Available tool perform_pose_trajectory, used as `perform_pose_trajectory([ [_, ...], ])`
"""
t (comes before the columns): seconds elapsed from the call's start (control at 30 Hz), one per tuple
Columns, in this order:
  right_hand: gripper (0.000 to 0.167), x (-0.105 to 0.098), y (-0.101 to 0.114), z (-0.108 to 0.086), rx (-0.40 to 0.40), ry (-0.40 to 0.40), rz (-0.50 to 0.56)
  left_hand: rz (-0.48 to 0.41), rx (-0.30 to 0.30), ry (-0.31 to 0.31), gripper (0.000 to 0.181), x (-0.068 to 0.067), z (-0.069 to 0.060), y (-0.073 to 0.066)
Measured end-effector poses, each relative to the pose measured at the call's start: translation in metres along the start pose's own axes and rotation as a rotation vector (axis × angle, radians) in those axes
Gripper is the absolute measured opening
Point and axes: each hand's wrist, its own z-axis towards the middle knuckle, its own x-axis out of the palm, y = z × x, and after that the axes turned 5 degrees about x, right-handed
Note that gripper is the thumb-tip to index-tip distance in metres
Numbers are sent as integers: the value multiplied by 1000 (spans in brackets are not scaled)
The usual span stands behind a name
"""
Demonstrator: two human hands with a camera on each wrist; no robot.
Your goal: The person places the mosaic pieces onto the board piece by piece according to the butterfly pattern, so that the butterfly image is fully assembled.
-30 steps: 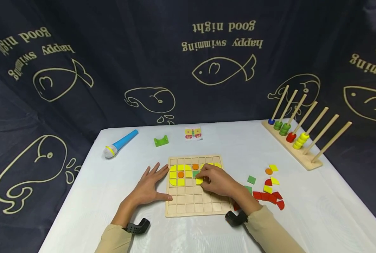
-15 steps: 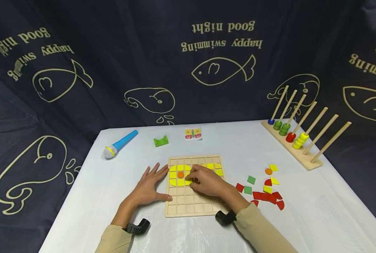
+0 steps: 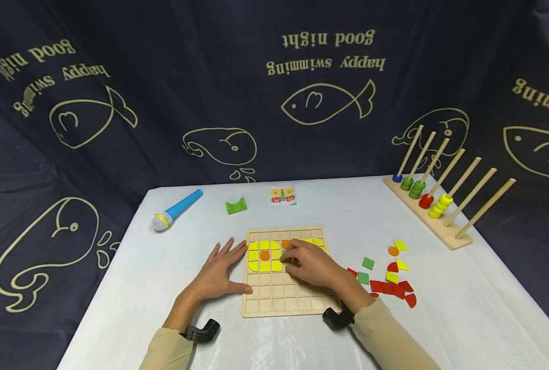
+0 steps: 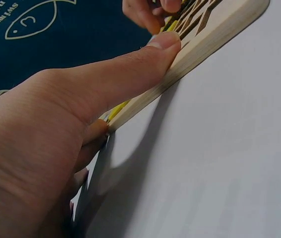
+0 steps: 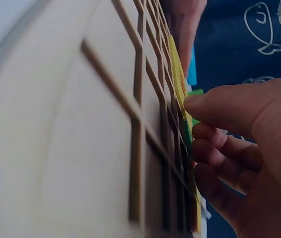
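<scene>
Pale wooden grid board [image 3: 278, 306] lies at the lower centre of the frame on a white surface [image 3: 205, 226]. The left hand [image 3: 215, 275], fingers spread, touches its left edge. The right hand [image 3: 312, 263] bends over yellow tiles [image 3: 265, 266]; whether it pinches one is unclear. Crowded fingertips could nudge neighbours askew; sideways pushing might slide the board.

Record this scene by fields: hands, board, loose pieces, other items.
wooden grid board: yellow pieces and orange pieces set in its cells
left hand: fingers spread, thumb on board's left edge
right hand: over the board; grip unclear
loose pieces: red, green, yellow, orange, right of board
other items: butterfly card, toy microphone, green notched block, bead stacker
</scene>
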Motion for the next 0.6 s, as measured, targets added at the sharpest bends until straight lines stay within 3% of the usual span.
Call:
perform_pose_trajectory([
  [0.3, 19, -19, -20, -24, 45, -60, -41, 14, -11, 11, 116, 1, 1, 3],
  [0.6, 20, -37, -40, -52, 154, -101, -67, 2, -18, 13, 116, 1, 1, 1],
])
